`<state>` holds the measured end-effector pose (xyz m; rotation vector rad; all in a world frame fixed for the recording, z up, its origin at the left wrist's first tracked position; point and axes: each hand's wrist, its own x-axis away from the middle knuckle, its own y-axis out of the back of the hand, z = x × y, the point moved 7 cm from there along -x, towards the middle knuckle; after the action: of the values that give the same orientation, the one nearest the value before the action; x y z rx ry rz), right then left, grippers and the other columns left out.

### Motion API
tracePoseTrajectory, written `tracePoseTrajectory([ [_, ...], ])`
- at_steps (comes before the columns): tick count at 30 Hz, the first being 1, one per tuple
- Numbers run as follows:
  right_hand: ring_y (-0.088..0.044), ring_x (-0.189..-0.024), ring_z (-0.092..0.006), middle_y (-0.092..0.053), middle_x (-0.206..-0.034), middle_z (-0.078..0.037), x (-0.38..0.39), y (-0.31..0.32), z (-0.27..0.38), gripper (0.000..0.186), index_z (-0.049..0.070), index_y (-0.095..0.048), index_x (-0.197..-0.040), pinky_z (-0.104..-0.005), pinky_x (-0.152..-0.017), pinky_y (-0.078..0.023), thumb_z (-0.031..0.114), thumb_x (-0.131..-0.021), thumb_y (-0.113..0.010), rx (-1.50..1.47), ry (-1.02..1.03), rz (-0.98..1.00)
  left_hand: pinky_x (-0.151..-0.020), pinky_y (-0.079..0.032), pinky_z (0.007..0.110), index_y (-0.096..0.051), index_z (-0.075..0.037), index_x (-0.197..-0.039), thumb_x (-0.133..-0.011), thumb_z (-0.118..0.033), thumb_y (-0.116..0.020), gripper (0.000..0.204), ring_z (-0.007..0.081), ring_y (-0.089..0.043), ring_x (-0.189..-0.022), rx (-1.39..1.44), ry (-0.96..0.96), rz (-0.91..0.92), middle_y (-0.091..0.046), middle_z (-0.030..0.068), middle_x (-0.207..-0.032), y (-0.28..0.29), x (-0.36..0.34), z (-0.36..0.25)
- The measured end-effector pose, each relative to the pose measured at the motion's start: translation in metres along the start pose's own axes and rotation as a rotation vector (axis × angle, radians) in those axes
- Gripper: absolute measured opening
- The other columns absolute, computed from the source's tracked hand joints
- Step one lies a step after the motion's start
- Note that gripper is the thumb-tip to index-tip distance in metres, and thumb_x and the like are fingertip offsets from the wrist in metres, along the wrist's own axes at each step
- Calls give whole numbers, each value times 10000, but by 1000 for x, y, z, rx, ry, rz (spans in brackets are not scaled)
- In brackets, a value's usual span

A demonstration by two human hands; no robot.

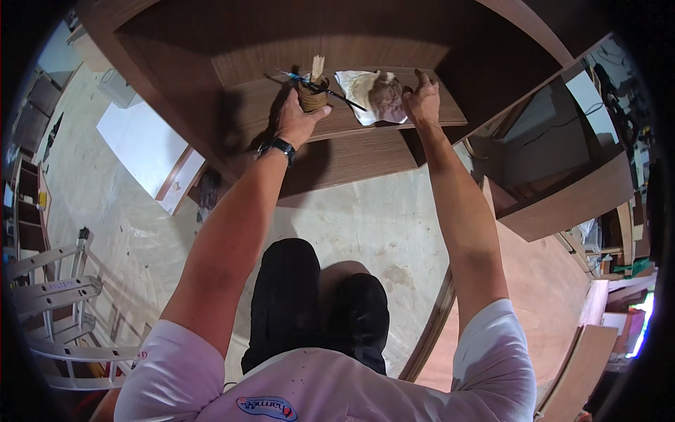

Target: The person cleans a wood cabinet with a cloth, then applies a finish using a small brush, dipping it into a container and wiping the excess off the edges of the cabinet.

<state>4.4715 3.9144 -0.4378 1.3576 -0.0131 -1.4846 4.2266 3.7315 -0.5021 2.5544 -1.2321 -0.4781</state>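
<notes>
My left hand (299, 119) is wrapped around a small round brown container (313, 97) on a shelf of a wood-veneer cabinet (365, 158). A pale flat wooden stick (318, 66) stands up out of the container. Across its top lies a thin brush-like tool with a dark handle (348, 101) and a blue part at its left end. My right hand (423, 104) rests at the right side of a crumpled white cloth or paper (360, 91) with brown stains. Its fingers look apart, with nothing visible between them.
An aluminium ladder (67, 302) stands at the lower left. On the left floor lies a white panel (144, 151). A curved brown cabinet piece (569, 197) stands to the right, above a large light-brown board (538, 281). The cabinet's side walls enclose the shelf.
</notes>
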Motion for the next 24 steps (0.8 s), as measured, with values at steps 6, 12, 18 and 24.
tracePoseTrajectory([
  [6, -657, -1050, -277, -661, -1167, -212, 44, 23, 105, 432, -19, -648, -1248, -365, -922, -505, 298, -954, -633, -711, -175, 424, -1035, -456, 385, -545, -28, -1293, -738, -272, -886, 696, 272, -615, -1183, -73, -22, -48, -662, 148, -1252, 13, -1, 8],
  [12, -674, -897, -312, -674, -1002, -265, 60, 24, 155, 418, -34, -657, -1198, -364, -848, -521, 324, -982, -641, -367, 86, 478, -1041, -459, 433, -510, -8, -1313, -705, -359, -891, 798, 350, -587, -1225, -35, -54, 20, -635, 199, -1266, 1, -3, -1],
  [18, -547, -764, -96, -642, -873, -38, 93, 83, 166, 318, 1, -651, -1269, -251, -718, -474, 180, -1010, -606, -760, -226, 506, -1009, -473, 415, -541, -2, -1283, -727, -293, -878, 712, 338, -622, -1169, 89, -126, -6, -670, 186, -1203, 33, 40, -9],
  [24, -628, -910, -198, -673, -1041, -145, 157, 198, 142, 324, -53, -612, -1289, -333, -739, -501, 40, -980, -581, -1378, -446, 268, -892, -529, 362, -537, 38, -1282, -784, -205, -840, 632, 253, -656, -1093, 360, -97, 79, -667, 178, -1159, 85, 158, -16],
])
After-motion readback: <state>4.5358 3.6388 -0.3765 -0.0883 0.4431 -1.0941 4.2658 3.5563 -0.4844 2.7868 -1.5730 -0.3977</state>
